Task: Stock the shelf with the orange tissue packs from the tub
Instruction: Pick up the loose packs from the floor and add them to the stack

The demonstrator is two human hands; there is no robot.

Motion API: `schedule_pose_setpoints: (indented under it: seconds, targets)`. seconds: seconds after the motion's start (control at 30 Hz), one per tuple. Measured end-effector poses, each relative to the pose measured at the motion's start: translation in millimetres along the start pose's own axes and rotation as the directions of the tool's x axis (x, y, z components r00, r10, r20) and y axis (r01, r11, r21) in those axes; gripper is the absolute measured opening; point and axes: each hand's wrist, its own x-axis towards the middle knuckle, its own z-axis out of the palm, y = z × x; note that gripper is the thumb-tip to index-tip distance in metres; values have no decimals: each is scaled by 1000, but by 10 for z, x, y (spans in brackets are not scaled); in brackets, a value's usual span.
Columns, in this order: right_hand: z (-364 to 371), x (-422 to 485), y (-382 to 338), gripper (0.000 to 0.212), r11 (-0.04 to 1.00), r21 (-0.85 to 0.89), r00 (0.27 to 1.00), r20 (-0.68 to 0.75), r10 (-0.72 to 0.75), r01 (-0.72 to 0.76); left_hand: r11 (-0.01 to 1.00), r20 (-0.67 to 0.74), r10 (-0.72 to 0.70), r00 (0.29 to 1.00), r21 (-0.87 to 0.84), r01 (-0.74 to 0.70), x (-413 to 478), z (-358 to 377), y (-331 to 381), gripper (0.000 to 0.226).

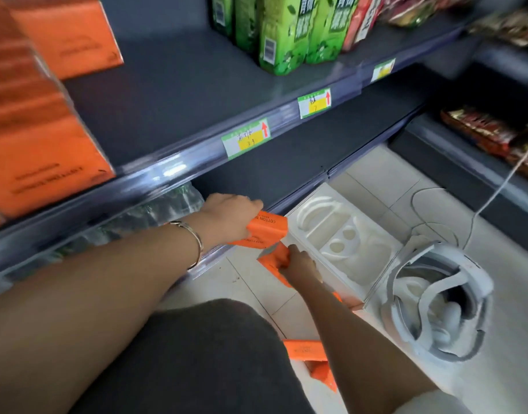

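"COTTON" is legible in dark print on the orange tissue pack (267, 231) that the left hand (229, 218) grips with curled fingers, straight below the price label (246, 138). The rest of the lettering is covered by the fingers. That label is green and yellow, with a red arrow and handwriting that may read "39". Below the label and slightly right, the right hand (301, 265) clutches a second orange pack (273, 259), too blurred to read. Far below the label, loose orange packs (304, 349) lie partly behind the right forearm; what holds them cannot be made out. Left of the label, large glossy orange packs (41, 138) stand on the grey metal shelf (173, 85), their print smeared. Right of the label and lower sits a white moulded tray (340, 237).
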Motion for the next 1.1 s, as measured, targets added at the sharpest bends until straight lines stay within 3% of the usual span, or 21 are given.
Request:
schedule_pose_setpoints:
  seconds: [0.27,0.43,0.57,0.83,1.1]
  targets:
    - [-917,-601,-343,34,963,193,964,-226,-141,186,996,-220,-86,972,-21,84,-677,-918,72,37]
    - [-1456,-1114,-659,20,925,208,902,-367,-227,318,991,-342,-133,930,-20,134,-1150,-1493,114,34]
    - [-1797,-1494,-913,40,878,227,840,-462,-284,421,986,-431,-146,890,6,165,-1506,-1882,97,31]
    - [-2158,-1708,-1759,39,828,-22,671,-575,-469,560,948,-588,-271,762,-27,316,-2100,-2387,-492,38]
    - [-2053,-1415,-2897,41,750,-316,589,-473,-655,581,825,-567,-552,611,-265,499,-2157,-2357,-1506,49]
